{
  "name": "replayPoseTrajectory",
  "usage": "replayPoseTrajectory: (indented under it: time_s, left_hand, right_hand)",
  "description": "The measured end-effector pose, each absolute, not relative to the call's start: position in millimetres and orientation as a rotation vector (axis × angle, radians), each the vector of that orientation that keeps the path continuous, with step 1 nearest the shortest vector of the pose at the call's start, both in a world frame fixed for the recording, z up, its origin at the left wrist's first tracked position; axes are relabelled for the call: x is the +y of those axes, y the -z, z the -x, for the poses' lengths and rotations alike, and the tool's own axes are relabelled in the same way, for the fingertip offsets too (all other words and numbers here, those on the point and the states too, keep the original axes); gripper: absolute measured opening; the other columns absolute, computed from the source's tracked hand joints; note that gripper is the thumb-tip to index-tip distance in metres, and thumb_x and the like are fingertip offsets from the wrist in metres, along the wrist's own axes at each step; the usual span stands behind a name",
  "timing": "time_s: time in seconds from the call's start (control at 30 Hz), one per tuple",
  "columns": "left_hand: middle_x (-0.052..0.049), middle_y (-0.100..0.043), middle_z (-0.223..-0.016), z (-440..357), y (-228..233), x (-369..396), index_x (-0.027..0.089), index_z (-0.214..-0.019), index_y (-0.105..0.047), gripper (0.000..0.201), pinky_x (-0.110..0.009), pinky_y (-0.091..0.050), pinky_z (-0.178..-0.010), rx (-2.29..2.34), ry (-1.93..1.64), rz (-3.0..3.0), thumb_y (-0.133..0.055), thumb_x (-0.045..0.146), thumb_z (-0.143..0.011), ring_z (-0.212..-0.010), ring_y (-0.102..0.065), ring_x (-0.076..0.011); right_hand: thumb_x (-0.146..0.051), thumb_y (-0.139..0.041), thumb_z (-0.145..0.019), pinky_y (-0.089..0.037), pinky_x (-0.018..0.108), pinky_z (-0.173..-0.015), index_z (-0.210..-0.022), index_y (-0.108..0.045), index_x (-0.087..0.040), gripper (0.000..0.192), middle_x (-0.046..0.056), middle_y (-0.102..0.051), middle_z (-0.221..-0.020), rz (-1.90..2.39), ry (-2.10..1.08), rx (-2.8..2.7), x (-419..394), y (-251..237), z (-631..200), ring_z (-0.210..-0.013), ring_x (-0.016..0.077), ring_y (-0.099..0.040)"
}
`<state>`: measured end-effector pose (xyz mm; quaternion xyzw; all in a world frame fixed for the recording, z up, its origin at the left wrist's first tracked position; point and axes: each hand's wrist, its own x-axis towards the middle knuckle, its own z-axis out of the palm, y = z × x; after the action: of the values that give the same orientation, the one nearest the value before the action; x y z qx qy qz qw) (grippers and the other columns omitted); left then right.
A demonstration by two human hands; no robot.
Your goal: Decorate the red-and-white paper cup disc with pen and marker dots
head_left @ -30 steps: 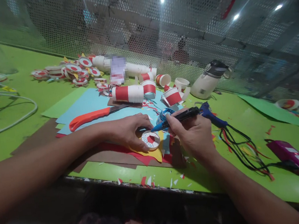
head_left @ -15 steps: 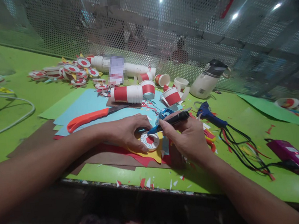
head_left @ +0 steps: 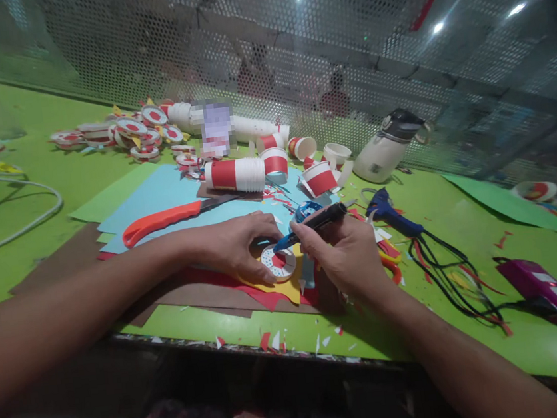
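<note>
Disc (head_left: 279, 262), left hand (head_left: 239, 248) touching, table edge (head_left: 297, 353) near

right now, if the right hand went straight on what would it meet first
Likely the round, white, red-centred paper disc, at the tip of the blue-and-black marker; contact is unclear.

From my remote seat I saw the disc (head_left: 278, 262) lying on layered paper sheets (head_left: 139, 195) near the front edge of the counter (head_left: 205, 319); the left hand (head_left: 237, 246) was around its left rim, the right hand (head_left: 351, 255) to its right, holding the marker (head_left: 311, 227) with its tip at the disc; the cutting tool (head_left: 164, 222) lay behind the left forearm; behind it, a cup stack (head_left: 234, 176) lay sideways; farther back-left sat the disc heap (head_left: 133, 128); back-right, the bottle (head_left: 382, 150) was before the mesh screen (head_left: 271, 55); right of the right hand I had the glue gun (head_left: 394, 214).
</note>
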<state>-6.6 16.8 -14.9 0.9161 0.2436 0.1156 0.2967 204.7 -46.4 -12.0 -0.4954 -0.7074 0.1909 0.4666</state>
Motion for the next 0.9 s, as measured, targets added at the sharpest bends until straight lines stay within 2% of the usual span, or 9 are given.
replayPoseTrajectory:
  time_s: [0.23, 0.63, 0.9]
  left_hand:
    - [-0.005, -0.055, -0.102, 5.4, 11.8, 14.7, 0.017, -0.107, -0.066, 0.044, -0.033, -0.043, -0.083, 0.685, -0.29, -2.41, -0.077, 0.047, -0.076, -0.095, -0.052, -0.023]
    - [-0.005, -0.055, -0.101, 6.0, 14.3, 16.9, 0.017, -0.107, -0.066, 0.043, -0.032, -0.044, -0.083, 0.647, -0.308, -2.428, -0.077, 0.047, -0.077, -0.094, -0.053, -0.0221]
    - [-0.004, -0.056, -0.101, 6.4, 14.8, 16.8, 0.017, -0.106, -0.067, 0.043, -0.031, -0.045, -0.082, 0.646, -0.316, -2.426, -0.076, 0.048, -0.077, -0.093, -0.054, -0.0212]
  right_hand:
    - [-0.038, -0.07, -0.087, -0.045, 0.026, -0.05, -0.066, -0.064, -0.019, 0.029, -0.001, -0.063, -0.056, 1.197, -0.481, -1.7, -47.3, 8.7, -202.0, -0.051, 0.0126, -0.055]
    - [-0.042, -0.072, -0.086, -0.049, 0.028, -0.052, -0.071, -0.067, -0.018, 0.029, 0.003, -0.069, -0.061, 1.234, -0.437, -1.738, -46.5, 13.8, -203.2, -0.055, 0.0161, -0.061]
    - [-0.039, -0.072, -0.086, -0.05, 0.03, -0.06, -0.071, -0.066, -0.018, 0.026, 0.001, -0.067, -0.062, 1.15, -0.36, -1.719, -42.0, 20.1, -196.4, -0.057, 0.015, -0.058]
